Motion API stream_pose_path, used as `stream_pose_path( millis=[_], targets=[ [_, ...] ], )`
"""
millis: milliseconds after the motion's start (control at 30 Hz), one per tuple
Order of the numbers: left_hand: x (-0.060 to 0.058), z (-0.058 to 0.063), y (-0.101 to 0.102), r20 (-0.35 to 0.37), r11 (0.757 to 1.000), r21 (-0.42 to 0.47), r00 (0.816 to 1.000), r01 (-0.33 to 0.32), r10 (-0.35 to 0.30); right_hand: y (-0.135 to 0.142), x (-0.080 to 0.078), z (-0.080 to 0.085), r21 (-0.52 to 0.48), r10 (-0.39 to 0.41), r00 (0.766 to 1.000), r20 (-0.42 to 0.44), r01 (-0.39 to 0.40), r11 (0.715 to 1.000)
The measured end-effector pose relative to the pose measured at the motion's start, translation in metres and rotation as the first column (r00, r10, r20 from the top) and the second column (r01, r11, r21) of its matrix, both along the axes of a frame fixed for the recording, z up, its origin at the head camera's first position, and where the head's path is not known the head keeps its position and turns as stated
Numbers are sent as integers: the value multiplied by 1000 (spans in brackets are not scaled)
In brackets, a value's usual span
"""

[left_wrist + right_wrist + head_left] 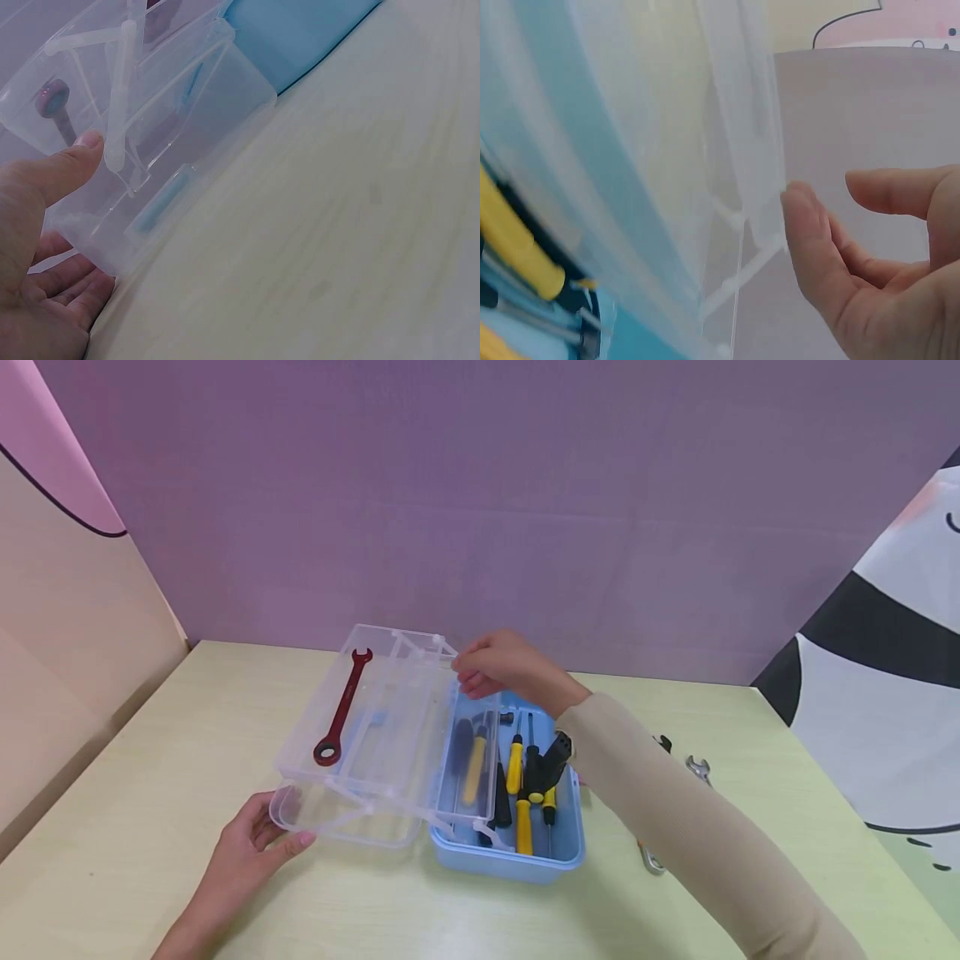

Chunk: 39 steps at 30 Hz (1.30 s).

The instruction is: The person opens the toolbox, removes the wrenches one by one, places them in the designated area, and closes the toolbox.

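Observation:
A blue toolbox (510,863) stands on the table with its clear plastic trays swung out to the left on white link arms. In the outer clear tray (397,739) lies a dark red combination wrench (345,706). Below that tray is a clear lid (390,832). My left hand (243,852) holds the lid's left corner, its thumb in front and fingers underneath, as the left wrist view shows. At the far end of the trays is my right hand (502,667), its fingers bent, with a gap between thumb and forefinger and nothing held.
Inside the box lie yellow-and-black screwdrivers (515,764) and other black-handled tools. Silver wrenches (699,768) lie on the table to the right, partly behind the right sleeve (690,835). A purple partition (480,510) rises behind the table.

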State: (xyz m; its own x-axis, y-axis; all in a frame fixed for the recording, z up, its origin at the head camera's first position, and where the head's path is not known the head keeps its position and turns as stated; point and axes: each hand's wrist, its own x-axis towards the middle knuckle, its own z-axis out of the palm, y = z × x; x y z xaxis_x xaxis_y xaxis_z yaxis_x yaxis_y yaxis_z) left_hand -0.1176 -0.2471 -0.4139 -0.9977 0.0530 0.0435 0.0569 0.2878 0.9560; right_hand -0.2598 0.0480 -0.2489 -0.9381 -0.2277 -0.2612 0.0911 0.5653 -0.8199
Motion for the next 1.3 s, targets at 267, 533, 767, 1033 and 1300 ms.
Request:
stream_pose_path(
  millis=[267, 533, 767, 1033, 1300],
  targets=[
    [0, 2, -1, -3, 1000, -11, 1000, -6, 6, -22, 0, 10, -165, 35, 993, 114, -15, 986],
    [1, 0, 0, -13, 1000, 10, 1000, -18, 18, -42, -5, 11, -295, 55, 983, 175, 0, 955],
    [0, 0, 0, -34, 999, 29, 999, -21, 22, -59, -6, 14, -347, 71, 973, 218, 10, 938],
    [2, -1, 2, -23, 998, 54, 1000, -17, 18, -78, -4, 13, -392, 62, 966, 253, 43, 919],
    [0, -1, 6, -11, 999, 43, 1000, -12, 13, -89, -3, 22, -356, 89, 947, 309, 28, 934]
  ],
)
